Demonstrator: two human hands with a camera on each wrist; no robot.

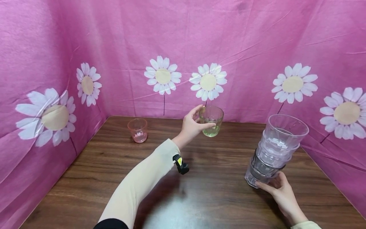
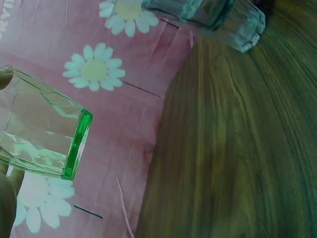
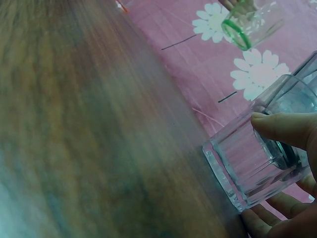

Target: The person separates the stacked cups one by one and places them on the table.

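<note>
Holding the green cup (image 1: pixel 213 131) up at the far middle seems the step in hand. The pink cup (image 1: pixel 139 135) stands free at far left on the surface (image 1: pixel 217 181). Next along, the left hand (image 1: pixel 192 124) has its fingers curved round the green cup's side, apart from the surface. At right, the right hand (image 1: pixel 283 192) grips the stack (image 1: pixel 275 148) low, thumb at the near side; whether its base touches wood I cannot tell. Any next move likely calls for keeping that tall, leaning stack steady. Materials run from pink-tinted, through green with a thick faceted base, to mostly clear nested cups, one smoky grey, over streaky brown grain.
</note>
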